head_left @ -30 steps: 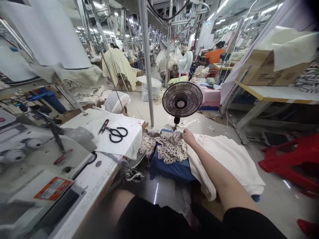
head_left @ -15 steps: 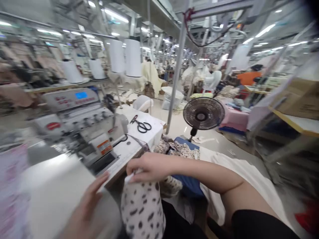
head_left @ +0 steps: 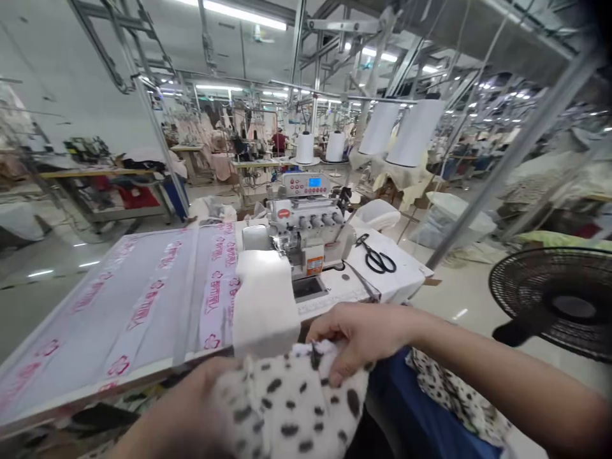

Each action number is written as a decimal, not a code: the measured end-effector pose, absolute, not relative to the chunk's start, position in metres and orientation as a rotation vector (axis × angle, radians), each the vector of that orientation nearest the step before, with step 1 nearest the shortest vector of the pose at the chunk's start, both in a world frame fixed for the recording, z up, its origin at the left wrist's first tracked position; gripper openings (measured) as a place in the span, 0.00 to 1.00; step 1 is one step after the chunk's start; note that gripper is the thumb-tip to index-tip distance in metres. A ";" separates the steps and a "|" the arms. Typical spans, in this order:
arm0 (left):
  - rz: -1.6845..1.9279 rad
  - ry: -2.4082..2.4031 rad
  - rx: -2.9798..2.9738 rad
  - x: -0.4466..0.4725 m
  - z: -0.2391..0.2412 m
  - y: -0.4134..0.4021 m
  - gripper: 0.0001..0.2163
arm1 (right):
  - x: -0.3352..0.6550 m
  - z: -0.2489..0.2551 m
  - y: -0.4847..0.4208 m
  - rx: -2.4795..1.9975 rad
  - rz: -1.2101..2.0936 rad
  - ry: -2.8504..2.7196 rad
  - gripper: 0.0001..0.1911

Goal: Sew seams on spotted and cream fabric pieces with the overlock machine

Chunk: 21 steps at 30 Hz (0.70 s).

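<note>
A white fabric piece with dark spots (head_left: 296, 401) hangs between my hands, just in front of the table edge. My right hand (head_left: 356, 338) pinches its upper right edge between thumb and fingers. At its left side, my left hand (head_left: 201, 395) is closed on the cloth, though motion blurs its fingers. Behind the fabric stands a white overlock sewing machine (head_left: 310, 223) with a lit blue display. A plain white cloth (head_left: 265, 293) lies on the table left of the machine's front.
Black-handled scissors (head_left: 377, 258) lie on the table right of the machine. Thread cones (head_left: 415, 134) stand behind it. Printed plastic sheeting (head_left: 157, 287) covers the left tabletop. A black fan (head_left: 559, 306) is at the right, above more spotted fabric (head_left: 454, 395) on blue material.
The view has swung left, so the machine now sits near the middle. My left hand, earlier apart from the spotted fabric, has come onto it. The right hand still grips its edge.
</note>
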<state>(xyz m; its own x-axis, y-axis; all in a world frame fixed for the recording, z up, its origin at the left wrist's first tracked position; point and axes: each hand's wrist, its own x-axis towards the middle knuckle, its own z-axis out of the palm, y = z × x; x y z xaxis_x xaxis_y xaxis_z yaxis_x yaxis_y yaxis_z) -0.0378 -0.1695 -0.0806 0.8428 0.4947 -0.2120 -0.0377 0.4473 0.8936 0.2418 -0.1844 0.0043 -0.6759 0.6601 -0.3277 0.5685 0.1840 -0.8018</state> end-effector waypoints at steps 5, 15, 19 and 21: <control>0.330 0.498 1.220 -0.040 -0.082 -0.175 0.32 | 0.230 0.020 -0.176 -1.212 1.006 -2.278 0.06; 1.790 1.216 2.331 -0.056 -0.114 -0.153 0.08 | 0.247 -0.072 -0.190 -1.001 -0.425 -2.043 0.10; 1.978 1.186 2.473 -0.048 -0.137 -0.140 0.10 | 0.245 -0.128 -0.188 -1.037 -0.461 -1.815 0.10; 1.982 1.209 2.480 -0.044 -0.148 -0.136 0.10 | 0.243 -0.143 -0.187 -1.056 -0.468 -1.737 0.11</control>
<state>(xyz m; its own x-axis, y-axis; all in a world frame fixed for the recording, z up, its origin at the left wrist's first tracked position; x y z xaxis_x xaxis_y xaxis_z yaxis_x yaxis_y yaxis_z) -0.0442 -0.1361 -0.1476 0.0814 0.3637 0.9280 0.6585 -0.7185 0.2238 0.2434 -0.1874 -0.1427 -0.1098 0.4341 0.8941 0.8246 0.5421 -0.1619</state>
